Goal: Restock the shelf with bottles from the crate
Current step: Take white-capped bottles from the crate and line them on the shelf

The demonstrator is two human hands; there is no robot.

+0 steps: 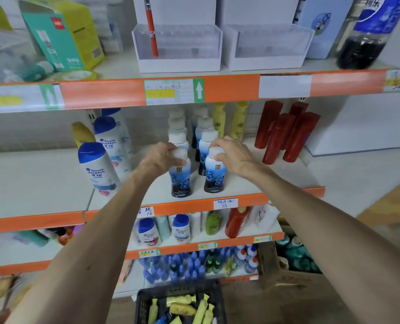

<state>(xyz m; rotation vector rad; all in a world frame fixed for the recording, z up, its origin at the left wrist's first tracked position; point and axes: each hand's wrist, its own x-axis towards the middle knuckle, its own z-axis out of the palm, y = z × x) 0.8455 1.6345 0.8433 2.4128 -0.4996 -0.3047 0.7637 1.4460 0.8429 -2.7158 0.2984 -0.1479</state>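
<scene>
Two white-capped bottles with blue-to-black bodies stand upright at the front of the middle shelf (241,183). My left hand (161,157) grips the cap of the left bottle (180,178). My right hand (234,155) grips the cap of the right bottle (214,176). Two rows of the same bottles stand behind them. On the floor below sits a dark crate (145,298) holding several yellow bottles (182,308) lying down.
White bottles with blue caps (96,169) stand to the left, red bottles (287,134) to the right, yellow bottles (229,122) at the back. The shelf above holds clear display boxes (178,47) and a cola bottle (367,31). Lower shelves hold more bottles.
</scene>
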